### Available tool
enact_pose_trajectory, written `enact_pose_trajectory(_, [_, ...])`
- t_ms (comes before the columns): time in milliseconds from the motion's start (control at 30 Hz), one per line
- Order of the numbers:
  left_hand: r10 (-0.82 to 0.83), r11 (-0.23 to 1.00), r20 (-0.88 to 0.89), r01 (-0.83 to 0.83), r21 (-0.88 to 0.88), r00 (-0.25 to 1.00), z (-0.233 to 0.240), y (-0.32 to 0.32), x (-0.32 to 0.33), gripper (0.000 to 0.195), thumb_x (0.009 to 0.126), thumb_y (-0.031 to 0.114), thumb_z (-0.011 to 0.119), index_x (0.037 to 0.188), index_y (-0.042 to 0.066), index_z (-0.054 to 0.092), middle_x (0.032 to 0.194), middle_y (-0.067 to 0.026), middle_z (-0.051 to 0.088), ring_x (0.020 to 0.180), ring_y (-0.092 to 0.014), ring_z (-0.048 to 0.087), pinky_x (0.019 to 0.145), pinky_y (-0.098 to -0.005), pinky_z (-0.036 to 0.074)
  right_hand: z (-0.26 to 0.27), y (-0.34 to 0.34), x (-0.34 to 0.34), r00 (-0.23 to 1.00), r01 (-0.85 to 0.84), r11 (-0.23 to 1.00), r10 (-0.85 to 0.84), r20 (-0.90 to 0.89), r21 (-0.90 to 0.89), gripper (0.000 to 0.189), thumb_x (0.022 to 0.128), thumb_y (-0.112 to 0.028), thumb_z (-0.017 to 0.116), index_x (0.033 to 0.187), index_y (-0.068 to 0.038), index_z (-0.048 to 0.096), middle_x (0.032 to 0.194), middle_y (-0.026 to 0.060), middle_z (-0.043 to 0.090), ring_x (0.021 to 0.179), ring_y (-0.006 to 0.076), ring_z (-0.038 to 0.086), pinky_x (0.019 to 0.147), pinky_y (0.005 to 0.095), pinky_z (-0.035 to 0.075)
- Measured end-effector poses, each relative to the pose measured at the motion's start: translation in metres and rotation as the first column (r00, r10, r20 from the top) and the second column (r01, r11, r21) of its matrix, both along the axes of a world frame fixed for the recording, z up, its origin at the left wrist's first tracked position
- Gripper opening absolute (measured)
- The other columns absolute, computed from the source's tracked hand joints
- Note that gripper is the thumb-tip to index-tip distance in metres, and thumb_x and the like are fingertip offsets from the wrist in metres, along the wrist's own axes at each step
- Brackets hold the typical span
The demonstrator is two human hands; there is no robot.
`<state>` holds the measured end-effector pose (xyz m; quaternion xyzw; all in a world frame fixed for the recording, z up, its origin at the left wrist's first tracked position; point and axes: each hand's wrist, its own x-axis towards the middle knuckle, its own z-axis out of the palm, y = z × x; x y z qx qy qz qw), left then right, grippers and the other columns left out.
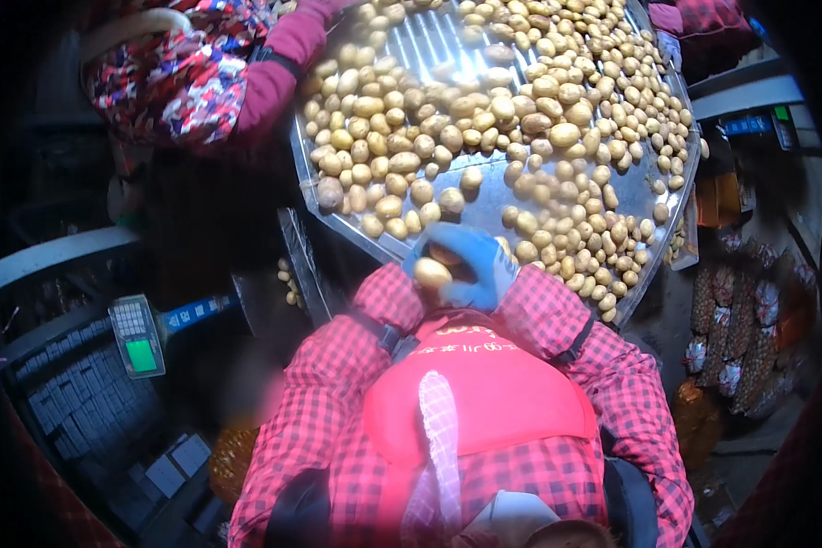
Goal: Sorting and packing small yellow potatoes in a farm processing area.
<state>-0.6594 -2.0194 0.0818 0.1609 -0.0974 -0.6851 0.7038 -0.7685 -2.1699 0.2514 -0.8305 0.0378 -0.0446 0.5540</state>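
Note:
In blue work gloves, my left hand (414, 255) and my right hand (490, 264) meet at the near rim of the metal sorting table (466, 171). Between them is a pale potato (431, 272), with a browner potato (445, 253) just behind it. The fingers and thumb of my right hand curve around these two from the right. My left hand grips from the left and is partly hidden, so which fingers bear each potato is unclear. Loose potatoes (383, 164) spread over the tabletop, and a pile of smaller ones (589, 246) lies beyond my right hand.
A slatted metal section (425, 44) lies at the far side. One co-worker's sleeve (274, 89) reaches in at far left; another's sleeve (712, 24) shows at far right. A digital scale display (137, 335) stands left. Filled net bags (740, 315) lie on the right.

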Motion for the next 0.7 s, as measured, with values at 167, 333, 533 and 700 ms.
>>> enact_pose_trajectory(167, [0.035, 0.813, -0.254, -0.176, -0.556, 0.967, -0.033, -0.012, -0.009, 0.076, 0.089, 0.033, 0.073, 0.152, 0.004, 0.042, 0.14, -0.0163, 0.058, 0.121, -0.03, 0.062, 0.096, -0.0468, 0.058, -0.029, -0.021, 0.034, 0.802, 0.557, 0.423, -0.051, -0.595, 0.714, 0.05, 0.105, -0.033, 0.059, 0.14, 0.002, 0.061, 0.127, 0.0152, 0.071, 0.116, 0.0245, 0.068, 0.105, 0.0375, 0.052])
enact_pose_trajectory(333, [-0.025, 0.994, 0.0, 0.025, 0.102, 1.0, -0.002, 0.021, 0.01, 0.064, 0.095, 0.036, 0.066, 0.145, 0.0, 0.051, 0.14, -0.0248, 0.059, 0.127, -0.038, 0.063, 0.095, -0.0499, 0.056, -0.099, -0.084, 0.043, 0.846, 0.528, 0.834, -0.533, -0.008, 0.158, 0.054, 0.106, -0.041, 0.059, 0.141, 0.0, 0.062, 0.128, 0.0139, 0.071, 0.118, 0.0224, 0.067, 0.105, 0.0372, 0.052])
enact_pose_trajectory(533, [0.096, 0.915, -0.079, -0.057, 0.399, 0.992, 0.046, 0.032, 0.016, 0.063, 0.099, 0.041, 0.06, 0.145, -0.001, 0.052, 0.126, -0.0232, 0.065, 0.112, -0.035, 0.065, 0.094, -0.0451, 0.054, -0.169, -0.066, 0.039, 0.977, 0.124, 0.804, -0.201, -0.069, -0.581, 0.067, 0.088, -0.044, 0.075, 0.145, -0.013, 0.059, 0.145, 0.0237, 0.058, 0.129, 0.0456, 0.057, 0.113, 0.0513, 0.045])
enact_pose_trajectory(700, [-0.128, 0.923, 0.373, -0.027, 0.385, 0.919, 0.077, 0.04, 0.024, 0.06, 0.092, 0.033, 0.067, 0.145, 0.007, 0.057, 0.106, -0.0097, 0.067, 0.079, -0.015, 0.057, 0.063, -0.0275, 0.046, -0.167, -0.052, 0.033, 0.953, -0.079, 0.755, -0.136, -0.272, -0.651, 0.044, 0.083, -0.025, 0.078, 0.124, -0.013, 0.069, 0.127, 0.0174, 0.066, 0.113, 0.0431, 0.064, 0.1, 0.0485, 0.053])
